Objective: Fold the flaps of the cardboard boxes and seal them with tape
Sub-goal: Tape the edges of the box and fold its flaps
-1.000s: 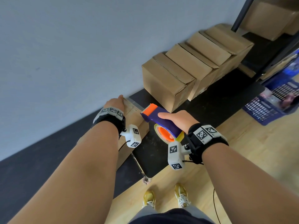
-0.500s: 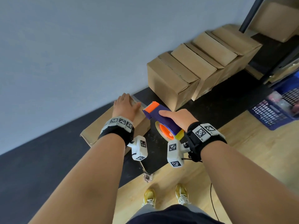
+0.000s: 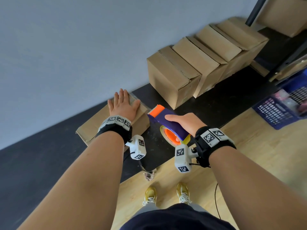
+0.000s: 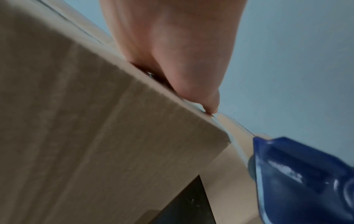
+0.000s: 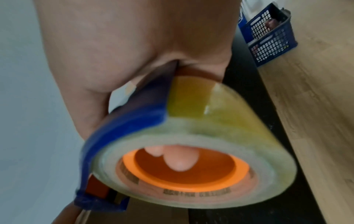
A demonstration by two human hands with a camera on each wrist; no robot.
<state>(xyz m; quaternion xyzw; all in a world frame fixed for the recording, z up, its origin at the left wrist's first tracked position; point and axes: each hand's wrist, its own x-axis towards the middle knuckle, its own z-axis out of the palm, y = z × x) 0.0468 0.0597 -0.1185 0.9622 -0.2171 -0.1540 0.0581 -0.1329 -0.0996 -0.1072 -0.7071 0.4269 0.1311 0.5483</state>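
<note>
Head view: the left hand [image 3: 123, 106] lies flat, fingers straight, on top of the cardboard box [image 3: 93, 125] at the middle left of the frame; it presses the closed flaps down. The box's long side runs from lower left up toward the middle, along the grey wall [image 3: 66, 47]. The right hand [image 3: 184, 122] is curled round the blue and orange tape dispenser [image 3: 163, 118], just to the right of the box's near end; its orange nose points up and left at that end, so I think the tape would be pulled along the box's long line, toward the lower left. The right hand is the one nearer that end (the left is already on the box). A row of four cardboard boxes [image 3: 172, 75] sits at the upper right, well apart, and a blue basket [image 3: 272, 112] is at the right edge.

Left wrist view: the left hand [image 4: 172, 45] rests on the box [image 4: 95, 136] at its top edge; a strip of clear tape seems to hang off the corner toward the blue dispenser [image 4: 306, 181] at the lower right, though it is blurry.

Right wrist view: the right hand [image 5: 134, 45] holds the dispenser [image 5: 134, 121]; fingertips [image 5: 180, 160] poke into the orange core of the tape roll [image 5: 229, 128].
</note>
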